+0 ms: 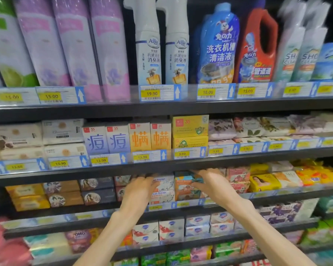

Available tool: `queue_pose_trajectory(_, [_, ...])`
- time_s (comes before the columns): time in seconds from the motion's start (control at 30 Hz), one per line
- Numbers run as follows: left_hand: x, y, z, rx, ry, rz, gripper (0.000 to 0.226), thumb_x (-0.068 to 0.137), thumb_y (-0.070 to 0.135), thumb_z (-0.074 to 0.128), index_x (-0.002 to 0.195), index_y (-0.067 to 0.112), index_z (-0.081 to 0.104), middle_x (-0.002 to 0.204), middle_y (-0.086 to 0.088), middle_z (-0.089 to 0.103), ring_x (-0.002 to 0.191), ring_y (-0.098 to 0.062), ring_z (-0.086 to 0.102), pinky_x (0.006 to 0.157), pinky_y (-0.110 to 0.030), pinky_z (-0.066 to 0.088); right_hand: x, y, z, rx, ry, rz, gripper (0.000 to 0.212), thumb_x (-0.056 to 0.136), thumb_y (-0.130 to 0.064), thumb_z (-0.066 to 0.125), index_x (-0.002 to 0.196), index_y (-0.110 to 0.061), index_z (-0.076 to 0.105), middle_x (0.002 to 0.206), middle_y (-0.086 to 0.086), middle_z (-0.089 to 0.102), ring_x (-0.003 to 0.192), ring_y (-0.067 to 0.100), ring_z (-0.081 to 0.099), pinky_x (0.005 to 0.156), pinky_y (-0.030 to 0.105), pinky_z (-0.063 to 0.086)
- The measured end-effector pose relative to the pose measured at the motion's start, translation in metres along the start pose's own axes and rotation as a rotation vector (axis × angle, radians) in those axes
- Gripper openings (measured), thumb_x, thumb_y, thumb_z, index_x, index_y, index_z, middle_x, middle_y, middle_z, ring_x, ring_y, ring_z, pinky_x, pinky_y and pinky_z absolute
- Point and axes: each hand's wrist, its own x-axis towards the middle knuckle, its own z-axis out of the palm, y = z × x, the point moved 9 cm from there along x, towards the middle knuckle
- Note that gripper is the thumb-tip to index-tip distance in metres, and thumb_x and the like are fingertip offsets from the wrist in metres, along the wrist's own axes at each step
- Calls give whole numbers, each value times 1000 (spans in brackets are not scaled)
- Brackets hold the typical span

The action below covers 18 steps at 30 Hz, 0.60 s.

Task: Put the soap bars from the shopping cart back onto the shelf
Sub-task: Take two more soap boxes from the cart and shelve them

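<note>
Both my hands reach into the third shelf (258,197) from the top, among stacked soap bars. My left hand (140,187) lies with fingers extended against the left side of a white "Goat Soap" stack (164,189). My right hand (210,182) touches an orange and teal soap box (185,184) on top of its stack, fingers spread over its right end; whether they grip it is unclear. The shopping cart is out of view.
Above are shelves with boxed soaps (140,139) and tall bottles (217,45). Brown and dark soap boxes (65,192) lie left of my hands, yellow packs (263,181) to the right. Lower shelves hold more soap packs (171,229). Price tags line each shelf edge.
</note>
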Motion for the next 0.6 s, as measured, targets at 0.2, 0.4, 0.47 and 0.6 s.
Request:
queue_pose_trajectory(0.2, [1,-1,1,-33,-21,-34,35,99,38,53,128,21,64,111,-8,69,105,-30,62,83,-38,52,1,-5,-3,-8,21,-52,53,87,-47,67,135,-28,57,125,-2,67,110,18,63,92,31,53])
queue_pose_trajectory(0.4, [1,1,-3,-18,1,-2,33,99,34,54,126,18,64,106,-8,70,98,-29,65,78,-37,53,14,-4,6,-115,-109,42,53,90,-50,61,138,-30,53,132,2,63,114,25,61,95,31,51])
queue_pose_trajectory(0.47, [1,3,-3,3,3,2,31,99,34,55,125,19,64,104,-7,70,96,-30,66,76,-38,54,18,0,10,-159,-157,91,52,92,-53,57,137,-26,55,127,5,65,108,27,63,91,33,52])
queue_pose_trajectory(0.6, [1,4,-3,56,32,25,26,93,31,65,115,18,70,91,-7,72,82,-31,69,64,-38,56,20,-2,11,-251,-177,84,51,94,-53,52,134,-22,54,123,7,66,105,27,64,89,34,53])
